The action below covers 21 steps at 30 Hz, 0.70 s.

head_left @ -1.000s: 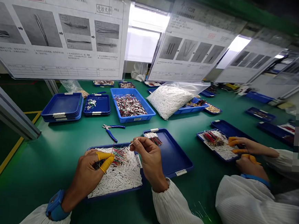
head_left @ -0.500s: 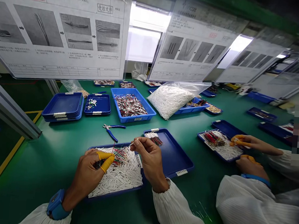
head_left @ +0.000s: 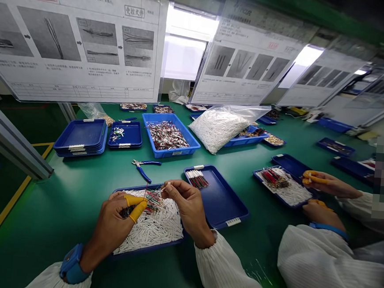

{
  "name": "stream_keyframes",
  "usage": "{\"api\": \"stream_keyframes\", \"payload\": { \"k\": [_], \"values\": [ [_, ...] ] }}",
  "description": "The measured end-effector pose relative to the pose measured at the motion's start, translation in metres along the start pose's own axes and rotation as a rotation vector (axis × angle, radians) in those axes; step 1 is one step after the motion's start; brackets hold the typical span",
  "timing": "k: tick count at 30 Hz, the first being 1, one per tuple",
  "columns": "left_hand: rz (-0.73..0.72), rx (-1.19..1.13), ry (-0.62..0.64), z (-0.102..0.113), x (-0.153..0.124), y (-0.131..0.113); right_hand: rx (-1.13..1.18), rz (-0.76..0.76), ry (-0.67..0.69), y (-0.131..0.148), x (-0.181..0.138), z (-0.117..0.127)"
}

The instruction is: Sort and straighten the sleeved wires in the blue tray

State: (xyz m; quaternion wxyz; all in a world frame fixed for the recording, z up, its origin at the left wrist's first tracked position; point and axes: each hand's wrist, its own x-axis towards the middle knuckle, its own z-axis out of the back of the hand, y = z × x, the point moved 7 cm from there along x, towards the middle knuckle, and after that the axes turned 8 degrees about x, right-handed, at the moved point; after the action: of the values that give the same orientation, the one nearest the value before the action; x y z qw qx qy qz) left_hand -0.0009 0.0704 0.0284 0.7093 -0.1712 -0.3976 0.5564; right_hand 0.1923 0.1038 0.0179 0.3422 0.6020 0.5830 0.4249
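My left hand (head_left: 111, 222), yellow finger cots on its thumb and index finger, pinches thin red and dark wires (head_left: 146, 190) whose ends spread apart. Close by, my right hand (head_left: 192, 208) is closed on a small white sleeve (head_left: 166, 186) at the ends of the wires; whether a wire is inside it I cannot tell. Both hands are over a blue tray (head_left: 148, 249) full of white sleeves (head_left: 159, 228), with coloured wires (head_left: 156, 199) at its far side. To the right, a second blue tray (head_left: 227, 200) holds a row of wires with white sleeves (head_left: 197, 179).
Blue-handled cutters (head_left: 146, 163) lie beyond my hands. Farther back are stacked blue trays (head_left: 82, 135), a blue bin of sleeved wires (head_left: 168, 135) and a clear bag of white sleeves (head_left: 216, 126). At right, a co-worker's hands (head_left: 328, 186) are beside another filled tray (head_left: 283, 186).
My right hand has moved slightly left and down, bringing the white sleeve nearer my left hand. My left hand stays put. The co-worker's far hand has lifted slightly from the tray.
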Motion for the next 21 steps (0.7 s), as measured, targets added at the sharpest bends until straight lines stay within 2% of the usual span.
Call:
{"api": "stream_keyframes", "payload": {
  "k": [9, 21],
  "values": [
    [-0.043, -0.010, -0.001, -0.002, 0.000, -0.005, 0.082, 0.016, -0.115, -0.003, 0.004, 0.012],
    [-0.061, -0.007, 0.036, -0.006, -0.003, -0.008, 0.171, -0.039, -0.049, -0.007, 0.002, 0.003]
  ]
}}
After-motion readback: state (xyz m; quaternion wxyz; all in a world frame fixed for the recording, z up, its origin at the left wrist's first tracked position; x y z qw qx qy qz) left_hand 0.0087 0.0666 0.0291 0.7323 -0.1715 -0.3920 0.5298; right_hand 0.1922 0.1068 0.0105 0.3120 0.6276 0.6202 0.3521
